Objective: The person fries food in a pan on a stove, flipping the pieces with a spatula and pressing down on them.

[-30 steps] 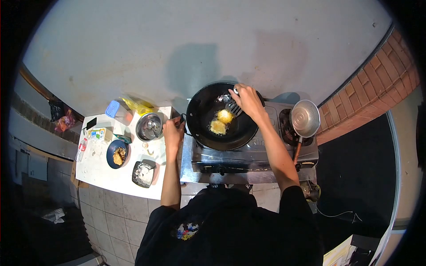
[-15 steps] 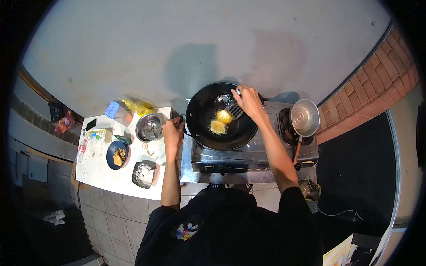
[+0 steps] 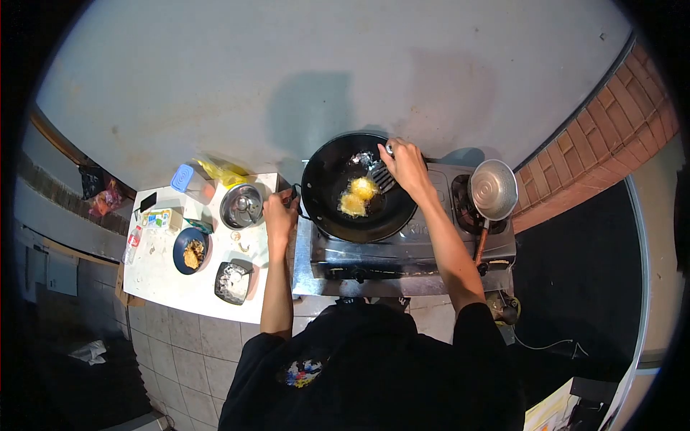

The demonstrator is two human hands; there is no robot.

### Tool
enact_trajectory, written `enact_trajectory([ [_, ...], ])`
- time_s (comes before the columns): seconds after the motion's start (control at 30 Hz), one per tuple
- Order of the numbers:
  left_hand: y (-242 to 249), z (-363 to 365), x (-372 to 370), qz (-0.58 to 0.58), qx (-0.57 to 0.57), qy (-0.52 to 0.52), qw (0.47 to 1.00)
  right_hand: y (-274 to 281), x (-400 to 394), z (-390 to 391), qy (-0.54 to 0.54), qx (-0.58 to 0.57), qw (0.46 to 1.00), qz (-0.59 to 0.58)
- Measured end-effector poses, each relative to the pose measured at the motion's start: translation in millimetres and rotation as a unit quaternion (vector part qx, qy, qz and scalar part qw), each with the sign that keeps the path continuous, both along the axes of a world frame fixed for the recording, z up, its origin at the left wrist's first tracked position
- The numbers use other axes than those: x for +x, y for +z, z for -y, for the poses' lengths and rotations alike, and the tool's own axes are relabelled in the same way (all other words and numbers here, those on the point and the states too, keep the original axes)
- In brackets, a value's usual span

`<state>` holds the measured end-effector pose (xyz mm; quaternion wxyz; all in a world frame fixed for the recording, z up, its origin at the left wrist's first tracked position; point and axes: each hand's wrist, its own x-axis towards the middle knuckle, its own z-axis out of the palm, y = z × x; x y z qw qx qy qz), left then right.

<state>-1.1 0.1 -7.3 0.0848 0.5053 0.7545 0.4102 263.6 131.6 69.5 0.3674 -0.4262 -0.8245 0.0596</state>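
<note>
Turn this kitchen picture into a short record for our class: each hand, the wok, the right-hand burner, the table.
Left hand: at the side handle of the wok; grip unclear
Right hand: holding a slotted spatula beside yellow food
Wok: black; food inside seems two adjoining pieces
Right-hand burner: metal pan with brown handle
Table: blue bowl, dark square bowl, metal bowl

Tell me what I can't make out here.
All in the head view:
Spatula handle: mostly covered by the right hand.
Stove top under the pan: hidden by the pan.
Whether the left hand grips the pan: hidden by its own back.
Box print: too small to read.
Shirt's lower part: cut off by the bottom edge.
</note>
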Motion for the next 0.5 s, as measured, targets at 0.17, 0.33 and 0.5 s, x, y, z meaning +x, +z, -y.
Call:
enact_trajectory([
  [0.17, 2.1, 1.7, 1.2, 0.003, 0.002, 0.003, 1.000, -0.9, 2.3, 1.6, -0.018, -0.015, 1.000, -0.006],
  [0.33, 1.9, 1.1, 1.8, 0.020, 0.003, 0.006, 1.000, -1.9, 7.3, 1.9, -0.022, 0.002, 1.000, -0.017],
  [0.5, -0.2, -0.9, -0.6, 0.032, -0.016, 0.003, 0.999, -1.5, 9.1, 8.3, -0.012, 0.000, 1.000, -0.015],
])
